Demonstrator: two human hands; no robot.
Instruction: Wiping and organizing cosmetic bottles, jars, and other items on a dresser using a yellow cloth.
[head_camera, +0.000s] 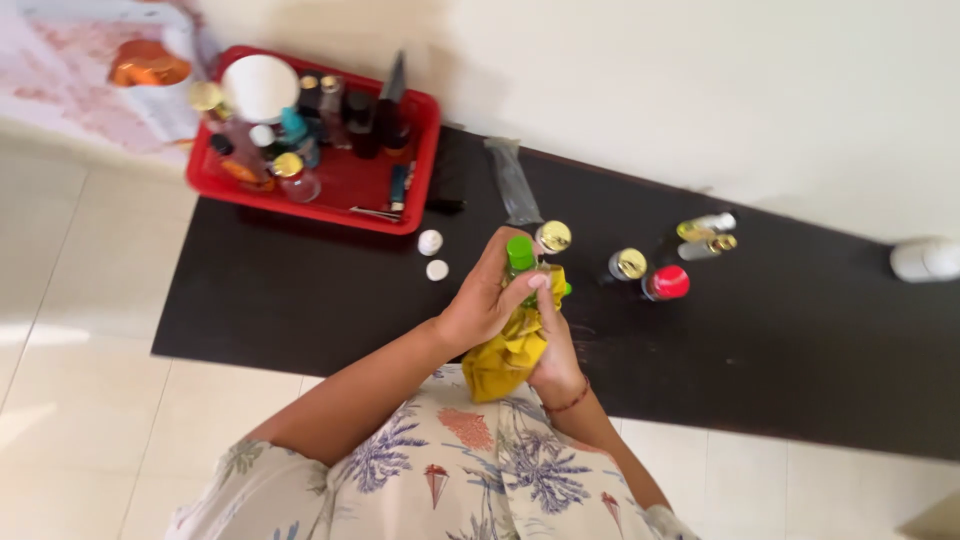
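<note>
My left hand (480, 305) grips a small bottle with a green cap (519, 254), held upright above the dark tabletop (300, 300). My right hand (556, 355), a thin bracelet on its wrist, presses a crumpled yellow cloth (505, 362) against the bottle's lower side. The cloth hangs down below both hands. Fingers and cloth hide the bottle's body.
A red tray (345, 190) at the back left holds several bottles and jars. Two white caps (430, 241) lie beside it. Gold-capped bottles (629, 264), a red-capped bottle (668, 283) and a clear bottle (705, 235) stand to the right. A white container (925, 260) sits far right.
</note>
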